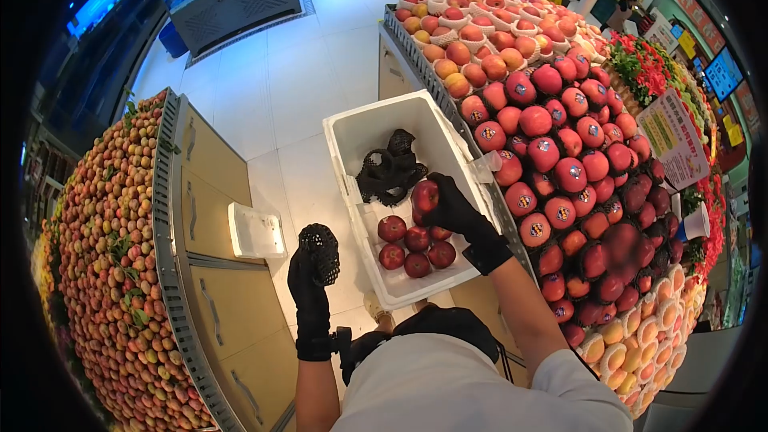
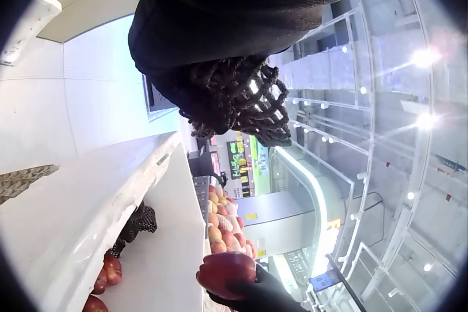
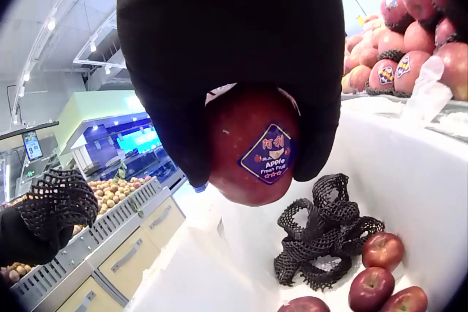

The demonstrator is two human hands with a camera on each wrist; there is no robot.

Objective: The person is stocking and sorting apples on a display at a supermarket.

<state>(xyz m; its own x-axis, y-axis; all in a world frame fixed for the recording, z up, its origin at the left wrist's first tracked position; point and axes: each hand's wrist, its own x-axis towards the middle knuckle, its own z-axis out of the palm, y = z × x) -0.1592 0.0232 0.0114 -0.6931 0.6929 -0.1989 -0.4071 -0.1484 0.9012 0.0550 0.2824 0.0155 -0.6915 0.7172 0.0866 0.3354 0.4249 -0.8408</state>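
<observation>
We hold the red apple (image 3: 247, 152) above the white foam box (image 1: 440, 144), gripped between thumb and fingers of our right hand (image 1: 458, 214). Our left hand (image 1: 307, 284) grasps a black mesh sleeve (image 1: 322, 253). Loose apples (image 1: 417, 238) and black netting (image 1: 390, 170) lie inside the box.

apple (image 3: 231, 140): dark red | sticker (image 3: 268, 154): blue diamond, white lettering | foam net (image 1: 322, 256): black mesh | box (image 3: 420, 177): white
</observation>
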